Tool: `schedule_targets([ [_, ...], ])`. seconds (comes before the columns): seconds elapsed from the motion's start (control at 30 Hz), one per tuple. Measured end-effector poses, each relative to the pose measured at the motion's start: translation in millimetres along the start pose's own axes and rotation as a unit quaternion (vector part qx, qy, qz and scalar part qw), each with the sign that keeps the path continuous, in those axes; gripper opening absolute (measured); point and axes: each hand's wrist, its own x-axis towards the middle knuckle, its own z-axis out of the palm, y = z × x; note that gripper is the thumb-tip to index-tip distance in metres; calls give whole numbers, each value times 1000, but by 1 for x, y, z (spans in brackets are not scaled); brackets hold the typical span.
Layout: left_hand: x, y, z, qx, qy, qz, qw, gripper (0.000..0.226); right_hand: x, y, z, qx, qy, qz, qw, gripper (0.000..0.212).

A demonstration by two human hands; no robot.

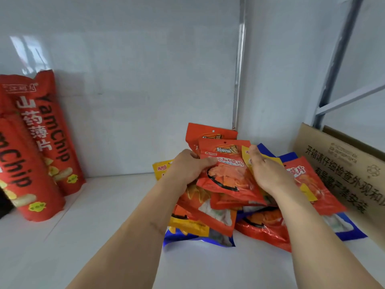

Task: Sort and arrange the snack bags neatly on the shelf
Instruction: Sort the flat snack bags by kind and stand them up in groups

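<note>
My left hand [188, 166] has its grip clamped on the top red snack bag [226, 174], thumb over its left edge; my right hand [268, 171] rests flat and open-fingered on that bag's right side; beneath it lies the mixed pile of snack bags [210, 224] on the white shelf [104, 236]; right of the pile, a cardboard box [343, 167]; far left of it, two red YamChip bags [39, 142] stand upright.
</note>
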Motion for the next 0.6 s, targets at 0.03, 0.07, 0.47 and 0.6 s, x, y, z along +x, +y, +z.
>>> schedule_targets([
  [0.03,1,1,0,34,31,16,999,53,2,2,-1,-14,4,8,1000,76],
  [0.07,1,3,1,71,53,30,996,53,4,3,-1,-18,10,16,1000,73],
  [0.47,-6,11,9,28,-13,-23,999,34,5,11,0,74,5,38,997,79],
  [0.6,-9,2,1,-66,44,-32,996,18,-2,12,-8,91,-6,29,995,71],
])
